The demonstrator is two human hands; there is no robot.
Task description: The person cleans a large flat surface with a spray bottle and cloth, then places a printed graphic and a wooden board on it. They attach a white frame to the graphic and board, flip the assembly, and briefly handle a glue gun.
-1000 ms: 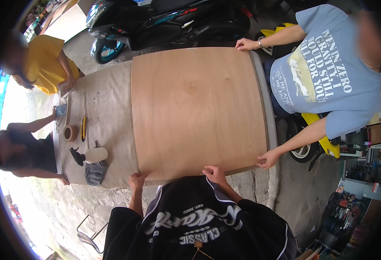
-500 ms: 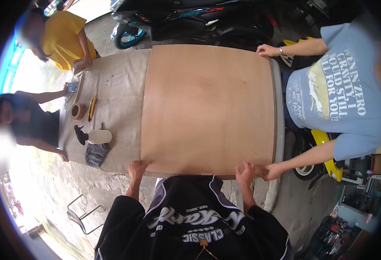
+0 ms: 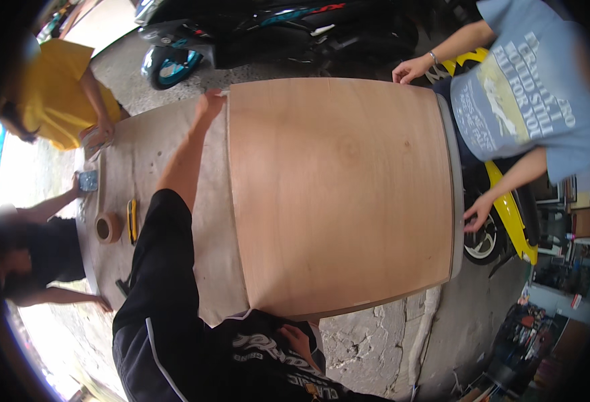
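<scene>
A plywood sheet (image 3: 342,194) lies over the right part of a table covered in brownish-grey cloth (image 3: 211,234). My left arm reaches across the cloth, with my left hand (image 3: 209,105) at the table's far edge, close beside the sheet's far left corner. Its fingers are curled closed; what lies between them is hidden. Close to my body, my right hand (image 3: 300,345) is in front of my black shirt, below the sheet's near edge. Its fingers are partly hidden, and I see nothing in it.
A roll of tape (image 3: 108,228) and a yellow cutter knife (image 3: 132,221) lie on the cloth. A black spray head (image 3: 122,287) shows beside my sleeve. Co-workers stand at the left and right ends. A dark motorcycle (image 3: 275,33) is parked beyond the table.
My left hand has gone from the sheet's near left corner to the far edge. My right hand has left the near edge. The right co-worker's nearer hand has moved off the sheet's near corner.
</scene>
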